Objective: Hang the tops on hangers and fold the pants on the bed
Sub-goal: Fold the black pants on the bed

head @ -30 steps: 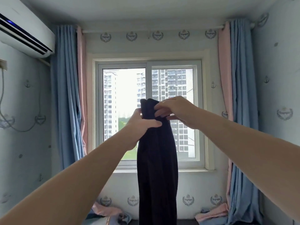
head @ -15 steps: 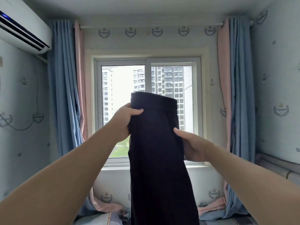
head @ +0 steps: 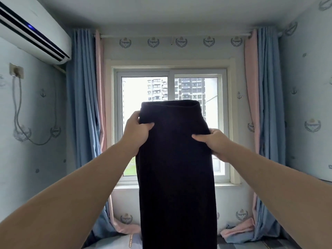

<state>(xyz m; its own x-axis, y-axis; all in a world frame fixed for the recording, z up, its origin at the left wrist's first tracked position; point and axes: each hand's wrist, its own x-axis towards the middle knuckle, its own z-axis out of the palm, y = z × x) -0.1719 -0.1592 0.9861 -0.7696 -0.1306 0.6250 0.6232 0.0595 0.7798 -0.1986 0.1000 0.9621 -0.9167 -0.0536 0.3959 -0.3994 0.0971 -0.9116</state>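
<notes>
The right hand (head: 213, 142) has shifted to the dark pants' (head: 177, 168) edge before the window (head: 170, 123); left hand (head: 137, 129) and right both pinch the soft, limp cloth below the waistband.

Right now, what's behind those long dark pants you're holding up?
Behind the long dark fabric pants is the white-framed sliding window, with grey tower blocks outside. The pants cover the window's lower middle and the wall below it, so that part cannot be seen.

Hands: two, left hand (head: 136, 130), right hand (head: 213, 142).
Garments: one pair of dark pants (head: 176, 159).
Windows: one window (head: 136, 97).
Curtains: two, left curtain (head: 80, 105), right curtain (head: 265, 105).
Air units: one air conditioner (head: 32, 31).
Sockets: one wall socket (head: 16, 71).
</notes>
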